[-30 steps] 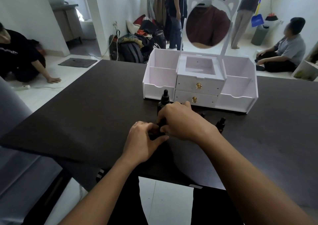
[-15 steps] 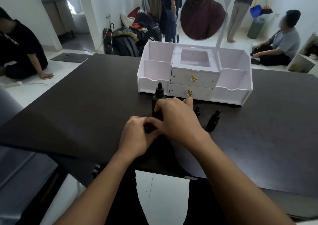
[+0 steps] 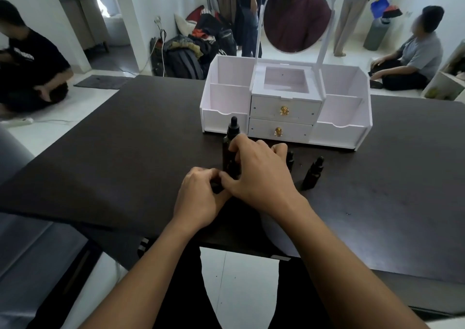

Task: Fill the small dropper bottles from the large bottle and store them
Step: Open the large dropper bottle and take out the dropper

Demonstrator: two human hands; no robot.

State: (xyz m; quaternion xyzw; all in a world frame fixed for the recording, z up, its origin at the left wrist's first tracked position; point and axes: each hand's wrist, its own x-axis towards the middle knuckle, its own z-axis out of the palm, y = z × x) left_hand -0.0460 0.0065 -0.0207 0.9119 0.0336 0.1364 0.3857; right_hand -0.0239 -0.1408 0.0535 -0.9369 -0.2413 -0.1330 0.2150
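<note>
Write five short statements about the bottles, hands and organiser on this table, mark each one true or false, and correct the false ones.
1. The large bottle stands upright with its dropper cap on. True.
2. The two drawers of the organiser are pulled open. False: both are shut.
3. A small bottle stands on the table to the right of the right hand. True.
4. The left hand lies flat, apart from the right hand. False: its fingers curl round a small dark object, and it touches the right hand.
5. The mirror lies face down on the table. False: it stands upright above the organiser.
</note>
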